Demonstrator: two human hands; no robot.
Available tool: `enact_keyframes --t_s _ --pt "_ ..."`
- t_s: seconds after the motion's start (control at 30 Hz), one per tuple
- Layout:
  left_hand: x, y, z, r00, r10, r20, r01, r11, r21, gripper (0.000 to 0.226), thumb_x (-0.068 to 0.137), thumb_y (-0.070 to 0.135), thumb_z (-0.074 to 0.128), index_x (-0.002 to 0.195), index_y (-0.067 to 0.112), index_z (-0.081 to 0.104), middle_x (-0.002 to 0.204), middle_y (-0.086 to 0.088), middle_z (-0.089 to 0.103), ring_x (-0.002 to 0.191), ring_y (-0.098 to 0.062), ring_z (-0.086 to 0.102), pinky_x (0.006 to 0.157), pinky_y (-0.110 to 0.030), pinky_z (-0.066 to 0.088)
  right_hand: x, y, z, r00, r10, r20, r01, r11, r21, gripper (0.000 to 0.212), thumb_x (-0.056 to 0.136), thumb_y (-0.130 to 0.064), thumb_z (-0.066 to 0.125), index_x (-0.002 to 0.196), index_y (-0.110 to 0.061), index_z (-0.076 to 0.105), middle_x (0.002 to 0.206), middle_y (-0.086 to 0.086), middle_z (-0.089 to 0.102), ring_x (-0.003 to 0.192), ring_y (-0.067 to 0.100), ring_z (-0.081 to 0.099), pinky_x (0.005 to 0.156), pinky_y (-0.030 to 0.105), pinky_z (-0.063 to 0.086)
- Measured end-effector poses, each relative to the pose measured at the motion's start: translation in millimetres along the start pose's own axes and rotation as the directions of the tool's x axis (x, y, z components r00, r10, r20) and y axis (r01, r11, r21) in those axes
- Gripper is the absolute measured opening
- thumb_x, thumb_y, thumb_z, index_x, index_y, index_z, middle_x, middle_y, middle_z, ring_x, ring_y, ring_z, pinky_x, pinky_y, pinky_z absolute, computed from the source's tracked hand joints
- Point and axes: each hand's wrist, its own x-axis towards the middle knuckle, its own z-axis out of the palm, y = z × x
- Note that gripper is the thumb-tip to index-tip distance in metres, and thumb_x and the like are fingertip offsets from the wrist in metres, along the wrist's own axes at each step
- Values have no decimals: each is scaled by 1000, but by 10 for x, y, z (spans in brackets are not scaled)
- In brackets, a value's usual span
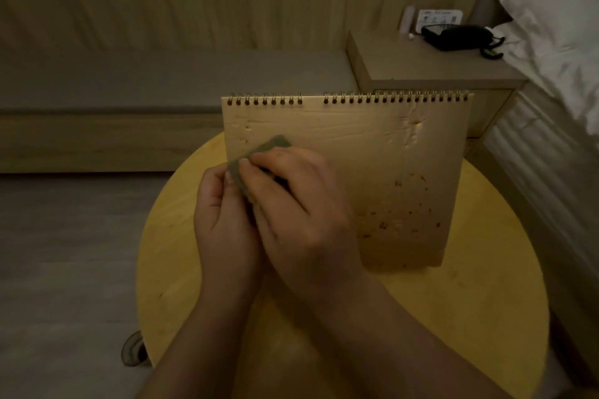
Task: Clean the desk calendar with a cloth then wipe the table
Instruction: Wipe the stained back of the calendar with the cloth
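Observation:
A tan spiral-bound desk calendar (372,152) stands upright on the round yellow table (453,301), its brown back panel facing me with dark specks near the lower right. A small grey cloth (269,147) is pinched between both hands in front of the calendar's lower left part. My left hand (227,220) holds the cloth's near edge with thumb and fingers. Over the cloth from the right lies my right hand (301,204), its fingertips gripping the same piece. Most of the cloth is hidden under the fingers.
A wooden nightstand (431,68) with a black telephone (460,37) stands behind the table at the right. A bed with white pillows (557,26) runs along the right edge. A low grey bench (162,81) lines the back wall. A shoe (133,350) rests on the floor at the table's left.

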Motion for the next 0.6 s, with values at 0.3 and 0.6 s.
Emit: enact_keyframes --t_s 0.3,0.6 --pt "28 23 4 999 -5 -47 10 994 109 30 109 20 43 96 32 66 88 13 71 83 -6 64 72 -23 51 -96 182 -294 999 -7 38 10 997 -72 21 106 -8 62 114 3 78 111 20 76 104 37 72 92 46 56" --pt "23 27 25 997 14 -79 2 979 202 35 111 23 40 93 39 65 81 30 67 74 13 57 64 -7 44 -308 792 -1111 995 90 45 -72 948 -309 23 97 3 69 118 5 76 112 25 73 108 31 60 105 24 40"
